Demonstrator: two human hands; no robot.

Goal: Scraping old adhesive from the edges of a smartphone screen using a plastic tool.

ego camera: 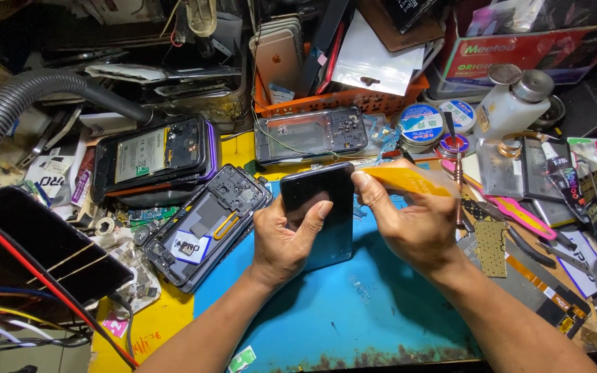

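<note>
Above blue mat (354, 304) on cluttered worktop (153, 324): left hand (286, 235) cradling black phone (320, 207) upright for steadiness, right hand (409, 221) pinching orange film (405, 178) at its top edge.

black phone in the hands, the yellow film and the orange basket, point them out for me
black phone (326, 190), head view, on the dark glass above the left thumb
yellow film (409, 178), head view, on the middle of the strip pinched by the right hand
orange basket (354, 101), head view, on its front wall

Cluttered bench (150, 324): blue mat (354, 304), opened phones (205, 224), orange basket (374, 100).
</note>
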